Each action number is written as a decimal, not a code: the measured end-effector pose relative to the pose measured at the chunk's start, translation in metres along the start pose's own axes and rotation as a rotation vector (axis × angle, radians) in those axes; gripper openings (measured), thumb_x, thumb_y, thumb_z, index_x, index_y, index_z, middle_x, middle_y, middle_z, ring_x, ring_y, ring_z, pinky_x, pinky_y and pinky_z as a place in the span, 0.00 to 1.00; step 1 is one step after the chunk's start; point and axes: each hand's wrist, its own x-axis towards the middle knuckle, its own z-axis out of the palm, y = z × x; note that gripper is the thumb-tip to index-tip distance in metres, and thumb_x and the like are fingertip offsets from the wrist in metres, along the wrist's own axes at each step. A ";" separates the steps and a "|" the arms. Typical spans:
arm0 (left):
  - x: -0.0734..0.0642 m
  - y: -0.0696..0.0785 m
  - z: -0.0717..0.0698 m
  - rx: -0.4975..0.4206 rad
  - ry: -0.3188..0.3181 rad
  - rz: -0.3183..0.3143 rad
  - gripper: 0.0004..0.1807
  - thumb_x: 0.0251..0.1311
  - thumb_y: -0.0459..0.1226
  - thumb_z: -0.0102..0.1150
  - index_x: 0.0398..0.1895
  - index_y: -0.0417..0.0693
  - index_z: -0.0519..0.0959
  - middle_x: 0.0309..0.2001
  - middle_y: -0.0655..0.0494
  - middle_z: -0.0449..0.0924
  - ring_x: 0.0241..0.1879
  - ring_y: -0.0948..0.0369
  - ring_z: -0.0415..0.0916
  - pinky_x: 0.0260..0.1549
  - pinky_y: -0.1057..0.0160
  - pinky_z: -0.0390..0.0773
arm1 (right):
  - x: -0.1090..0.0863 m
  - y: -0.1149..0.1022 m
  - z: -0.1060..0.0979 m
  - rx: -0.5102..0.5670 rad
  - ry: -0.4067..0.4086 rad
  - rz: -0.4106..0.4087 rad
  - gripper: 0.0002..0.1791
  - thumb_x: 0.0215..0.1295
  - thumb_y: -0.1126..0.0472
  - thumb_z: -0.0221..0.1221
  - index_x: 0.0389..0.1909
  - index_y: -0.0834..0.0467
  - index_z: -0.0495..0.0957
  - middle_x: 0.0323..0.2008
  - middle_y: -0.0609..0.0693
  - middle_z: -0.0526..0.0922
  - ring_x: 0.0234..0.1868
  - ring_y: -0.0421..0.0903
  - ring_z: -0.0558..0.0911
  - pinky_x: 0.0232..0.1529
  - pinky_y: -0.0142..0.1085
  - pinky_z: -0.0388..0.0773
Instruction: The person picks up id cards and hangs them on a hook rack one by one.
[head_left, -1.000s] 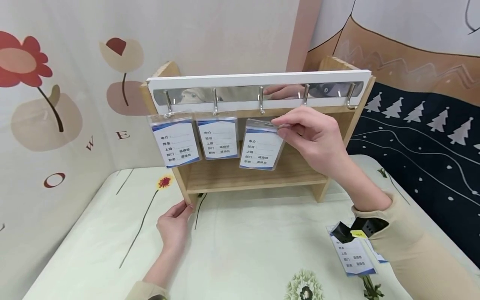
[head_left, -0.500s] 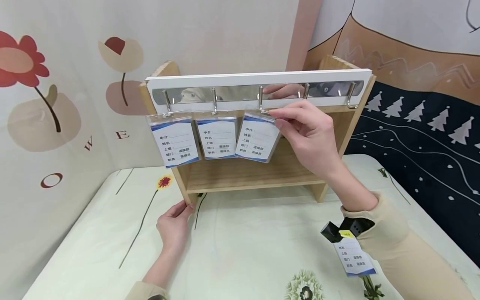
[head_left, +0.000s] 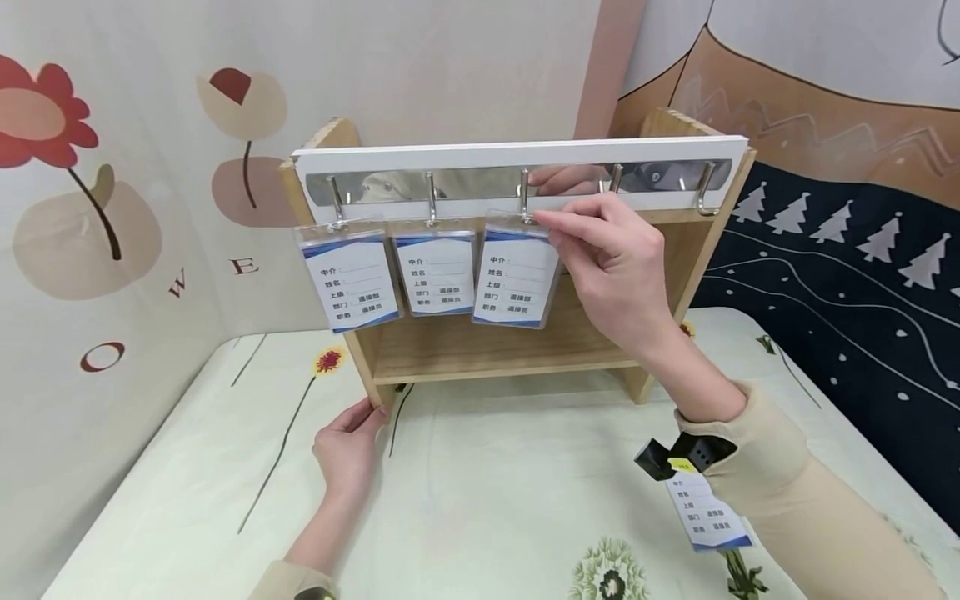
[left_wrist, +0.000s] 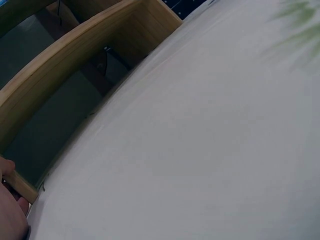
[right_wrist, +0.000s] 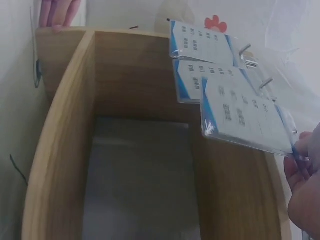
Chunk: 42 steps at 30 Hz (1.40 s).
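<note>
In the head view my right hand (head_left: pixel 611 267) pinches the upper right corner of a clear-sleeved name badge (head_left: pixel 514 279). The badge's top edge is at the third hook (head_left: pixel 524 196); whether its slot is fully over the hook I cannot tell. Two more name badges, a left one (head_left: pixel 352 279) and a middle one (head_left: pixel 435 273), hang from the first two hooks. My left hand (head_left: pixel 347 446) grips the lower left leg of the wooden shelf (head_left: pixel 487 362). In the right wrist view, the pinched badge (right_wrist: pixel 245 115) is nearest that camera.
A white hook rail (head_left: pixel 517 154) runs along the shelf's top front, with further hooks on the right, such as the end hook (head_left: pixel 705 190). Another name badge (head_left: pixel 708 517) lies on the floral tablecloth (head_left: pixel 480 500), partly behind my right forearm. Printed curtains stand behind.
My right hand has brought the third badge up and slightly left to the third hook, and the badge now hangs straighter. My left hand has stayed at the shelf leg.
</note>
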 end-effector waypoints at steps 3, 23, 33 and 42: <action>0.001 0.000 0.000 0.000 0.003 -0.001 0.17 0.64 0.33 0.68 0.55 0.36 0.85 0.50 0.38 0.85 0.33 0.81 0.80 0.36 0.80 0.79 | 0.002 -0.002 0.002 -0.025 -0.007 0.025 0.10 0.68 0.74 0.63 0.47 0.66 0.88 0.40 0.60 0.84 0.38 0.49 0.76 0.34 0.27 0.67; 0.001 0.001 0.001 0.011 0.006 -0.007 0.17 0.64 0.33 0.67 0.55 0.36 0.85 0.50 0.39 0.85 0.33 0.82 0.79 0.36 0.80 0.78 | -0.008 -0.004 0.011 -0.019 0.015 0.158 0.15 0.70 0.75 0.58 0.52 0.64 0.86 0.49 0.57 0.84 0.42 0.45 0.78 0.38 0.27 0.73; -0.001 -0.001 0.000 0.010 0.003 -0.002 0.17 0.64 0.34 0.68 0.55 0.36 0.85 0.51 0.39 0.85 0.34 0.82 0.79 0.36 0.80 0.79 | -0.040 -0.003 0.002 -0.031 0.034 0.172 0.19 0.66 0.78 0.60 0.56 0.65 0.84 0.56 0.59 0.82 0.52 0.48 0.81 0.51 0.33 0.79; -0.001 -0.001 0.000 0.020 0.005 0.014 0.17 0.64 0.34 0.68 0.55 0.36 0.85 0.50 0.39 0.85 0.34 0.82 0.79 0.36 0.80 0.78 | -0.071 -0.001 -0.016 -0.037 -0.008 0.177 0.18 0.63 0.80 0.62 0.51 0.65 0.86 0.51 0.58 0.84 0.51 0.49 0.82 0.54 0.27 0.75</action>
